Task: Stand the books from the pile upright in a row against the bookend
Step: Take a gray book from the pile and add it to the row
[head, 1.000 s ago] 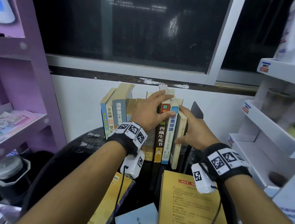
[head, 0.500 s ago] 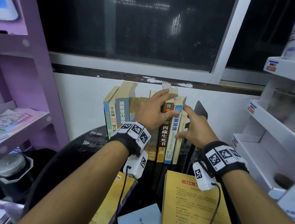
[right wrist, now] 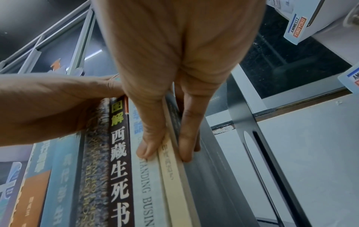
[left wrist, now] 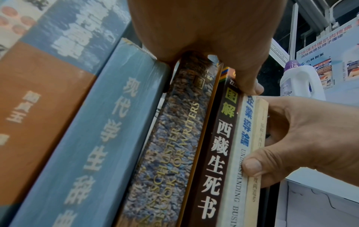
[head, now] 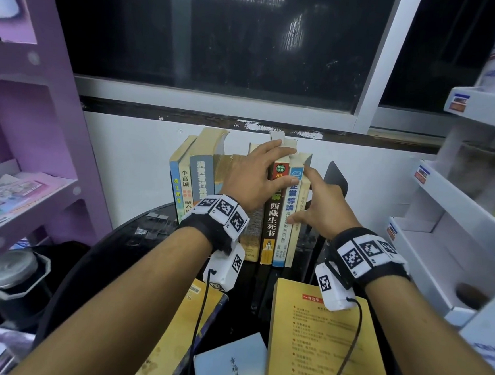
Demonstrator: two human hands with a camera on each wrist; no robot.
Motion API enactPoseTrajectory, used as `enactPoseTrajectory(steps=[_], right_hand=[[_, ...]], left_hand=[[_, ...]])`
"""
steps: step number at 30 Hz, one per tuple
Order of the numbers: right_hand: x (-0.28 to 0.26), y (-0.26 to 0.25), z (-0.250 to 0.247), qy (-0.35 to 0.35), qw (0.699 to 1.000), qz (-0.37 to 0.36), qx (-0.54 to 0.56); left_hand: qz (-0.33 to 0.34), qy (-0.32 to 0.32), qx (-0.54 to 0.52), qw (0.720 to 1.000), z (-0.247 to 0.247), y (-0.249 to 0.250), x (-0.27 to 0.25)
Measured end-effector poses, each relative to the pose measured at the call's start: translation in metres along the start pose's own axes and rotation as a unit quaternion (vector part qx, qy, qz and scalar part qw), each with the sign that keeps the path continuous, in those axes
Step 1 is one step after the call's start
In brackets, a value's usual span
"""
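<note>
Several books stand upright in a row at the back of the black round table (head: 111,250). My left hand (head: 256,176) lies flat over their spines and tops, its thumb on the dark brown book (head: 271,224) (left wrist: 217,145). My right hand (head: 313,204) pinches the thin cream book (head: 294,241) (right wrist: 174,176) at the row's right end, thumb on the spine, fingers on its right cover. The black metal bookend (head: 335,179) (right wrist: 248,122) stands just right of that book, with a small gap. A yellow book (head: 316,355) lies flat in front, with a light blue book (head: 229,363) and another yellow one (head: 176,329).
A purple shelf unit (head: 36,141) stands close on the left, and white display shelves (head: 459,233) on the right. A white wall and a dark window are right behind the row. A white bottle (left wrist: 301,79) sits on the right shelves.
The thin cream book leaned out at its foot before; my right hand has brought it upright against the white and blue book. My left hand has stayed on the row.
</note>
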State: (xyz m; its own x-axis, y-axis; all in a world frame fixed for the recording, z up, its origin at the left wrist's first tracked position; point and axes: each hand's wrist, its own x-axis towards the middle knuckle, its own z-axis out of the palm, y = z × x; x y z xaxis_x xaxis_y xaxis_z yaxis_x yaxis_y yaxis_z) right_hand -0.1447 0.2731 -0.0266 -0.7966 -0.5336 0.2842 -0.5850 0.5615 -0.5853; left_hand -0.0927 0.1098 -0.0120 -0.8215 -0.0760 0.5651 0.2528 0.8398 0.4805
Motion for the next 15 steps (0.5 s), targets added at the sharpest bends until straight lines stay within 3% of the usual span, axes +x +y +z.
enactPoseTrajectory(steps=[15], right_hand=[[0.004,0.0042,-0.0032,0.003,1.0,-0.003,-0.006]], left_hand=[[0.002,-0.004,-0.035,0.999,-0.0027,-0.0018,-0.0017]])
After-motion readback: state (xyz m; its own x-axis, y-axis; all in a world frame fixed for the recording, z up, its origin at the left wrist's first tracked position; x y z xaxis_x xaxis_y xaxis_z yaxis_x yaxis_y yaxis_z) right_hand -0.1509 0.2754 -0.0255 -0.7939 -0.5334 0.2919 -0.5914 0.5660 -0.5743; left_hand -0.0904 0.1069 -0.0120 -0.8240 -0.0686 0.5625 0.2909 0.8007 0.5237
